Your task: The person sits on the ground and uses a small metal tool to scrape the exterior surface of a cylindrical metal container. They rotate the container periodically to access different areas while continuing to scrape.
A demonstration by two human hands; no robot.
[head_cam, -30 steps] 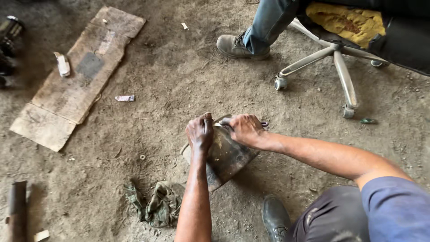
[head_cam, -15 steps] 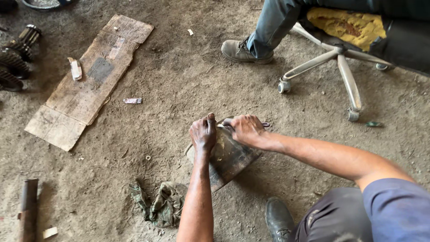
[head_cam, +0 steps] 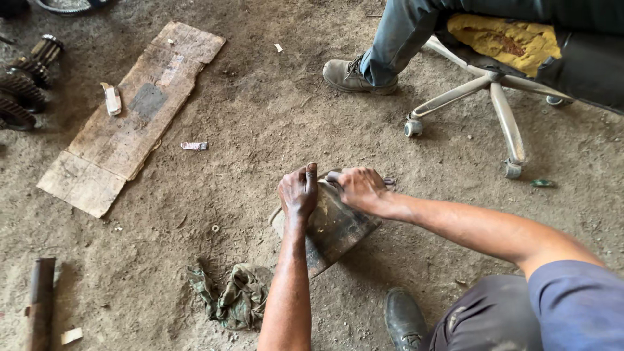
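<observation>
We see two bare forearms, no sleeves below the elbow, no gloves, no watch, no rings that we can make out. Left hand (head_cam: 299, 192) is smudged with dark grime across the knuckles and fingers; thumbnail looks dirty. Right hand (head_cam: 359, 188) carries the same greasy marks, fainter along the forearm. On the right upper arm we get a short blue sleeve (head_cam: 578, 302), plain fabric, no print visible. Below it, dark grey trousers (head_cam: 484, 318) with pale dusty stains near the knee. One worn black shoe (head_cam: 404, 318), scuffed, dusty at the toe.
</observation>
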